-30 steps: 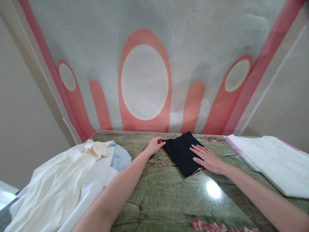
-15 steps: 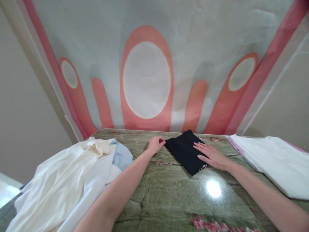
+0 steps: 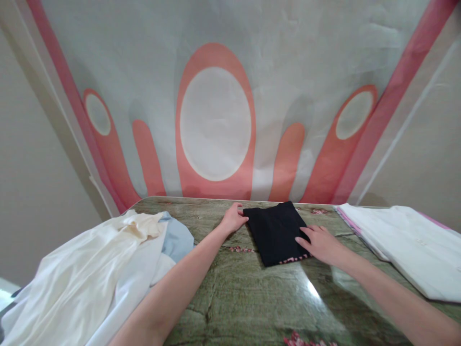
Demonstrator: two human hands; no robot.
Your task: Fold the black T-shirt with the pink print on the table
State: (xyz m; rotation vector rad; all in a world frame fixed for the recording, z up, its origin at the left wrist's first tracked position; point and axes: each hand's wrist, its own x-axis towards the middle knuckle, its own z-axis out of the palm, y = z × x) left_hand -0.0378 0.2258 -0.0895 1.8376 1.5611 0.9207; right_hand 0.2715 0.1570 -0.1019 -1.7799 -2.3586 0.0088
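Note:
A folded black cloth [image 3: 274, 230] lies flat near the far edge of a green, glossy table [image 3: 245, 293]. My left hand [image 3: 233, 219] rests at the cloth's far left corner, fingers curled on its edge. My right hand [image 3: 321, 243] lies at the cloth's near right edge with the fingers bent and their tips on the fabric.
A loose heap of white, cream and pale blue clothes [image 3: 97, 269] covers the table's left side. A flat stack of white folded fabric with a pink edge [image 3: 403, 245] lies on the right. A grey and pink patterned sheet [image 3: 216, 120] hangs behind the table.
The black cloth has turned, so its edges now lie squarer to me. My right hand slid from the cloth's top to its near right edge and its fingers curled.

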